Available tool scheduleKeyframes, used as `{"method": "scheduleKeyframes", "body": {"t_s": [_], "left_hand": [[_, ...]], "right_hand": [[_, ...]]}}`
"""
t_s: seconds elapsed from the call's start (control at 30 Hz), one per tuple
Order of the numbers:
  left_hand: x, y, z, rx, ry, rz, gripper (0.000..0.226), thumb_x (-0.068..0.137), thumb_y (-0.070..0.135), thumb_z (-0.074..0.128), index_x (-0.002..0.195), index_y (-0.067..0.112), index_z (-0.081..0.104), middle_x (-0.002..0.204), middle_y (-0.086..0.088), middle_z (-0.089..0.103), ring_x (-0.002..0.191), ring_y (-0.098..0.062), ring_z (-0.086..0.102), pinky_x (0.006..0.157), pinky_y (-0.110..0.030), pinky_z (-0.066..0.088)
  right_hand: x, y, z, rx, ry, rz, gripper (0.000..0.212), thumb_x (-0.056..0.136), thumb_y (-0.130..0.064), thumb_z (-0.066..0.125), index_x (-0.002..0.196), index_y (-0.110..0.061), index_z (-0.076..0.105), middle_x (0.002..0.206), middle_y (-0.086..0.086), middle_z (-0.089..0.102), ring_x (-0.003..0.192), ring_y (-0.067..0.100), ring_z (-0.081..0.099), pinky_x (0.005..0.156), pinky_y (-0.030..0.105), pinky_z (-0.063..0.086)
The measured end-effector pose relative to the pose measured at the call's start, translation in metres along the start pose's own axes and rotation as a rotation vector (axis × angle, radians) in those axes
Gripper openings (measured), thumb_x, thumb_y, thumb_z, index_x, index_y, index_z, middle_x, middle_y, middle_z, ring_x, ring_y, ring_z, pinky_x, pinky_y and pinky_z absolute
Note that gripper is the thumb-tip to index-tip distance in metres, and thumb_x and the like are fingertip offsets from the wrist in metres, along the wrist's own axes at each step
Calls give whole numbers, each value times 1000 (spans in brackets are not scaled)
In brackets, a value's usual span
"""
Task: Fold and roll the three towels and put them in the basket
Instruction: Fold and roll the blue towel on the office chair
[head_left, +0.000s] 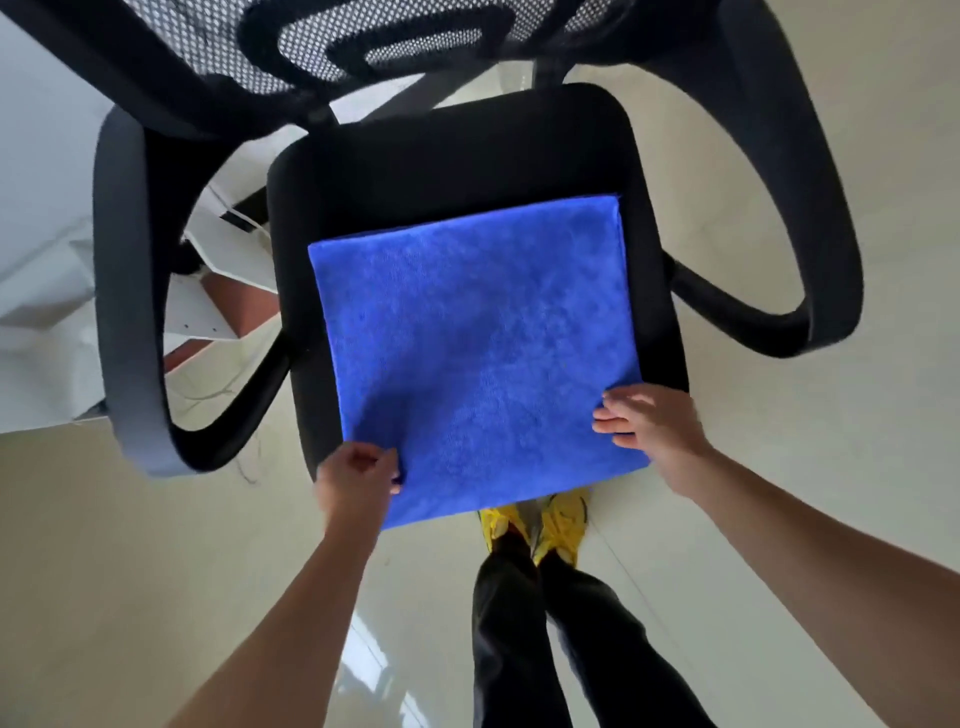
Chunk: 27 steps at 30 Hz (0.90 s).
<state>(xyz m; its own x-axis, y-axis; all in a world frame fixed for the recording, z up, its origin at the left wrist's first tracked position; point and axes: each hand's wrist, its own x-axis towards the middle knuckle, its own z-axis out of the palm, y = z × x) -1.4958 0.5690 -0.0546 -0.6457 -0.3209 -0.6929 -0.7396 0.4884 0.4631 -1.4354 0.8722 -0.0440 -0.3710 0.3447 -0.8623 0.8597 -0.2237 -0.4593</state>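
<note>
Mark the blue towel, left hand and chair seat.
blue towel (478, 353), head view, middle of its top face.
left hand (356, 480), head view, back of the hand.
chair seat (447, 161), head view, bare rear cushion.

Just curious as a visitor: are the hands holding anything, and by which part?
The left hand pinches the blue towel at its left edge, close to the near corner. The right hand only rests straight fingers on its near right edge.

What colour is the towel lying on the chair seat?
Bright blue, plain with no pattern. The towel shows best in the head view, the only one given.
</note>
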Motion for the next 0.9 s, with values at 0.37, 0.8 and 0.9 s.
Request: {"method": "scheduleKeyframes", "body": {"t_s": [0.37, 0.8, 0.9], "left_hand": [[-30, -55, -10, -572, -101, -484, 53, 81, 13, 74, 129, 7, 52, 113, -7, 64, 100, -21, 61, 91, -41, 48], [-72, -55, -46, -713, -99, -532, 14, 84, 8, 68, 95, 3, 61, 91, -11, 68, 66, -21, 63, 60, -26, 52], [-76, -35, -54, -705, -77, -465, 18, 84, 7, 65, 99, 1, 57, 87, -15, 67, 51, -19, 62, 47, -23, 47]], "right_hand": [[-13, 71, -28, 139, 160, 179, 39, 72, -28, 82, 105, -14, 67, 98, 1, 65, 89, 13, 62, 65, 30, 55], [-62, 66, -49, 360, 100, 210, 14, 87, -22, 65, 98, -13, 63, 101, 5, 68, 82, 22, 69, 66, 32, 55], [-71, 41, -51, 320, 156, 105, 10, 90, -17, 65, 85, -10, 59, 79, 10, 63, 53, 16, 63, 49, 24, 52]]}}
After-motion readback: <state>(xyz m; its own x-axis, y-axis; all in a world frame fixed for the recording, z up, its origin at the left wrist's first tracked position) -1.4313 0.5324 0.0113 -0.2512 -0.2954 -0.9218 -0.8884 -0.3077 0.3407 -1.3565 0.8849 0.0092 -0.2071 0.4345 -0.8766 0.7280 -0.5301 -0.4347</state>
